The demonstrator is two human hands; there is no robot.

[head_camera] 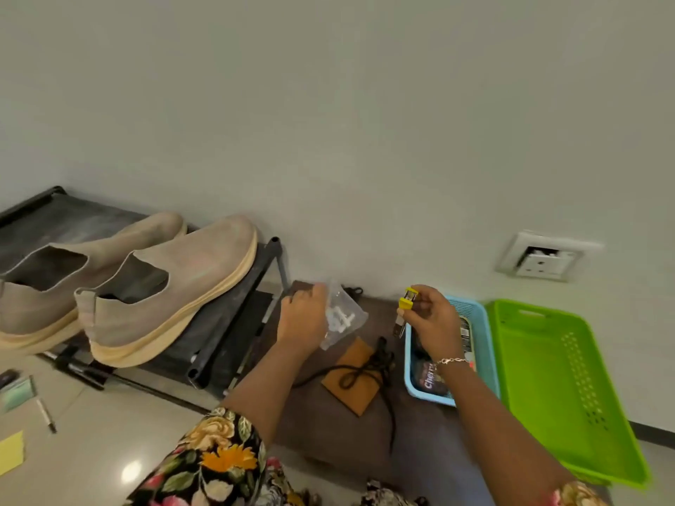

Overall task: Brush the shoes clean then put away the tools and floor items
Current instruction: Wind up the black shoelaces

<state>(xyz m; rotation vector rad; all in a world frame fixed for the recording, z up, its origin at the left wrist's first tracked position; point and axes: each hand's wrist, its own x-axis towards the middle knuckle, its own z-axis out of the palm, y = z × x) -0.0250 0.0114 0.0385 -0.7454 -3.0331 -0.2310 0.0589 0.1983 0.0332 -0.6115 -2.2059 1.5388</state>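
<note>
Right hand (431, 319) has its fingertips pinched round a small yellow-and-silver metal tool (407, 304), held up just over the left edge of the light blue plastic basket (487, 345). Can't really tell what the tool is, stapler-ish maybe. Left hand (303, 319) is curled on the top of a small clear plastic bag (345, 317) with a few white plastic bits inside, hanging just above the dark brown mat (328, 425). Handling-wise I'd guess both are super light. The tool is rigid, so a fingertip pinch on its sides is plenty, while the bag is floppy and a bit slick, so best gripped by the neck so the bits sit at the bottom and don't spill. Looks like the putting-away stage to me, with the basket as the likely drop spot since it already holds some packets. Right beside it is a bright green perforated plastic tray (559, 378) with nothing visible in it. On the mat between the arms a tangled black cord or shoelace (365, 370) lies across a flat tan square pad (359, 390). The pair of grey-beige slip-on shoes with cream soles (171, 286) sits on a low black rack (233, 315) to the left, uppers looking faintly streaky. Further left on the tiles are a couple of marker pens (45, 410) and a yellow sticky note (11, 451), not picked up yet.
</note>
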